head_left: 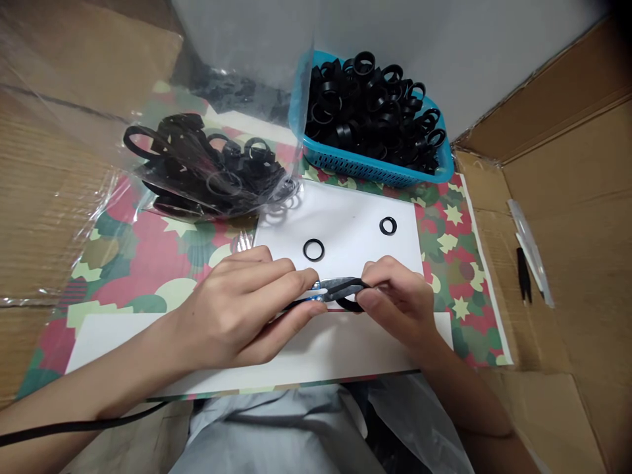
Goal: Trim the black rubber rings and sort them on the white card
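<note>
Low over the white sheet, my left hand [251, 306] is closed round a small metal tool [336, 288] with blue on it, its blades pointing right. My right hand [397, 296] pinches a black ring [350, 303], and the blade tips reach the ring's upper edge beside the fingertips. Whether the blades touch or cut the rubber is too small to tell. A thin black ring [313, 250] lies flat beyond my left fingers, and another black ring [388, 226] lies farther right on the white paper [345, 210].
A blue basket [365, 172] heaped with black rings stands at the back. Left of it is a clear plastic bag [217, 178] holding black rings. Black tweezers [524, 275] and clear plastic strips [533, 253] lie on the cardboard at right. A black cable [83, 426] runs beneath my left forearm.
</note>
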A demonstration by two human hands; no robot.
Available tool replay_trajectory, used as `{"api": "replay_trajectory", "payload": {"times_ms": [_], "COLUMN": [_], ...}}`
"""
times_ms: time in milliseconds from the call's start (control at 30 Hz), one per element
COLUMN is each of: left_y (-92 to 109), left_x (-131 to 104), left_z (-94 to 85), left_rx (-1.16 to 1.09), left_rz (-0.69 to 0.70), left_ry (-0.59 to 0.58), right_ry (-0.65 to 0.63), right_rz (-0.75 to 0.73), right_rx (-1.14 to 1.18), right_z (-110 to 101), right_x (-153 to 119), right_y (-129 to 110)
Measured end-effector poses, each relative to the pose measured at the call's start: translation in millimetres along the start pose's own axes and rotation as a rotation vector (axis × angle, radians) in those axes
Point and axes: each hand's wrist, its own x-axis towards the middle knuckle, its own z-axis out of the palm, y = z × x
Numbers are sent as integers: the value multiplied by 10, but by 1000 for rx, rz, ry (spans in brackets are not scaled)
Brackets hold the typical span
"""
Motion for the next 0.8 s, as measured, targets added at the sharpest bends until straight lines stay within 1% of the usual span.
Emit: {"api": "replay_trajectory", "payload": {"times_ms": [400, 567, 800], "left_y": [9, 21, 15], "left_x": [19, 31, 29], "left_z": [-16, -28, -14], "left_rx": [-14, -11, 20], "left_rz": [-25, -25, -12], "left_ry": [-16, -19, -31], "right_ry": [20, 58, 63], "right_rz": [-42, -103, -141], "right_rx": [-34, -88, -157], "right_z": [11, 32, 40], "right_x": [17, 28, 28], "right_y": [-22, -32, -26]}}
